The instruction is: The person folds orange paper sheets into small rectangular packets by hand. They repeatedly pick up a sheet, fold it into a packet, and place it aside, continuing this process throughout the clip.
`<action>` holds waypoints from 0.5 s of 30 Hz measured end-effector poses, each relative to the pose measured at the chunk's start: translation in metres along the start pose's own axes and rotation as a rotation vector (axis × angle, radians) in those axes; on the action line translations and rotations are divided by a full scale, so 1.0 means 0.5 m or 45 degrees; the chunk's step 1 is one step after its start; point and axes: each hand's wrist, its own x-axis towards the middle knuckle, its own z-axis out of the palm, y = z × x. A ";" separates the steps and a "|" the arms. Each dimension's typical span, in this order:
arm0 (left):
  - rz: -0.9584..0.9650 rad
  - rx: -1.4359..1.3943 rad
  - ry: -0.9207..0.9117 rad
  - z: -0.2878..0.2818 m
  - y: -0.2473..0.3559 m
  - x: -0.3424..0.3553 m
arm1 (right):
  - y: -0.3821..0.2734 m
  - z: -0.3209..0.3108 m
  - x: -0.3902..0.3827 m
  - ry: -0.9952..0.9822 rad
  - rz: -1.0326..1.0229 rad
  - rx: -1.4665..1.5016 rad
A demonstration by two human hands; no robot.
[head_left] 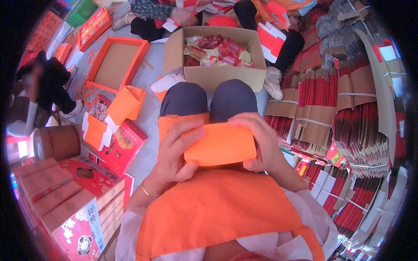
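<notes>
A small bright orange box (220,144) is held over my lap, its broad plain side facing up. My left hand (177,148) grips its left end, the thumb on the near edge and the fingers over the top. On the other end my right hand (260,140) has its fingers wrapped round the far corner and its thumb at the near corner. Beyond my knees stands an open cardboard carton (230,78) with several red and cream wrapped packets (220,51) in it. An orange apron (217,213) covers my front.
Left of my knees, an upright orange box (131,102) and flat orange-white pieces (96,132) lie by a red gift box (126,145). Stacked gift boxes (72,195) fill the lower left. Tied bundles of flattened cartons (315,95) line the right. Other people sit beyond and at left.
</notes>
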 end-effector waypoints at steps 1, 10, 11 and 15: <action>0.025 0.035 -0.003 -0.001 0.001 -0.004 | -0.004 0.000 -0.006 0.001 0.010 -0.006; 0.055 -0.020 -0.212 -0.034 0.037 0.023 | -0.056 -0.080 0.028 -0.436 -0.033 -0.218; 0.065 -0.008 -0.218 -0.033 0.037 0.027 | -0.066 -0.092 0.046 -0.514 -0.042 -0.240; 0.071 0.045 -0.242 -0.028 0.040 0.036 | -0.097 -0.089 0.093 -0.690 -0.123 -0.396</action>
